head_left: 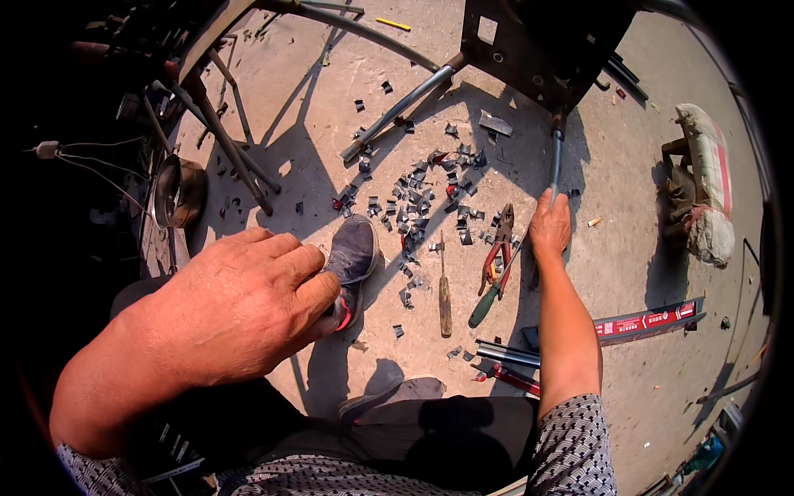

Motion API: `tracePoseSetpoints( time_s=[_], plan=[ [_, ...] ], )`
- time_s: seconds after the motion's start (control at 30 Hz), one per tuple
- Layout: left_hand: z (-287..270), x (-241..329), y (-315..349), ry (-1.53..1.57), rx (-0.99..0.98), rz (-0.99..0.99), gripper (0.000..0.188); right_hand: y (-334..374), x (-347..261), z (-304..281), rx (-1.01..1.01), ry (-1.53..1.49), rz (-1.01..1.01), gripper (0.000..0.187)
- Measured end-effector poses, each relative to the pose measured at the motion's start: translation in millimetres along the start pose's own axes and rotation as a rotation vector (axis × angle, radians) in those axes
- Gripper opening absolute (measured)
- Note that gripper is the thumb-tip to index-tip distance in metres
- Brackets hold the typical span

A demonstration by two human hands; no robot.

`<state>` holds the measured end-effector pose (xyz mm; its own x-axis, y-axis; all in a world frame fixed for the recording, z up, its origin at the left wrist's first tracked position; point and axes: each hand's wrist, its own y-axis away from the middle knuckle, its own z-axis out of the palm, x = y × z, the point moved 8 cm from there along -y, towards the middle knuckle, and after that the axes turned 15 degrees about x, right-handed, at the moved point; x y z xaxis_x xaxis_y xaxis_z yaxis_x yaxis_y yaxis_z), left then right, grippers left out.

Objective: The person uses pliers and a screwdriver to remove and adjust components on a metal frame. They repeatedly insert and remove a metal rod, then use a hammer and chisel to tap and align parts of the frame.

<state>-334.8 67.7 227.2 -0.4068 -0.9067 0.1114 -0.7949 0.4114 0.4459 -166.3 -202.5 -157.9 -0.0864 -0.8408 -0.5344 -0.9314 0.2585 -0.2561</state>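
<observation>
My right hand (550, 227) is wrapped round the lower end of a shiny metal tube leg (557, 157), which joins a dark metal stand (517, 58). Closed, with its back toward me, my left hand (248, 302) hovers over my left leg; whatever its fingers hold is hidden. Beside the right hand, on the concrete, lie red-handled pliers (501, 248) and a green-handled screwdriver (486, 306), whose shaft points toward that hand. Left of them is a wooden-handled pointed tool (445, 306). Many small dark bent metal clips (413, 198) are scattered in front of my shoe (354, 248).
Another metal tube leg (401, 112) reaches the floor ahead. At right stand a white wrapped bundle (707, 186) and a long channel piece with a red label (645, 322). A round metal ring (178, 192) and slanting frame legs (227, 140) are at left. A yellow pen-like stick (393, 25) lies far off.
</observation>
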Motion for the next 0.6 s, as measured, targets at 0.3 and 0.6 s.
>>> tracePoseSetpoints(
  time_s=[0.3,0.6],
  plan=[
    [47.4,98.5,-30.4,0.216,0.082,0.418,0.018,8.3,-4.8,-8.7,-0.099,0.077,0.024,0.038],
    [111.4,74.3,-46.2,0.035,-0.068,0.693,0.018,78.2,-44.6,-99.6,0.060,0.029,-0.223,0.024]
  ],
)
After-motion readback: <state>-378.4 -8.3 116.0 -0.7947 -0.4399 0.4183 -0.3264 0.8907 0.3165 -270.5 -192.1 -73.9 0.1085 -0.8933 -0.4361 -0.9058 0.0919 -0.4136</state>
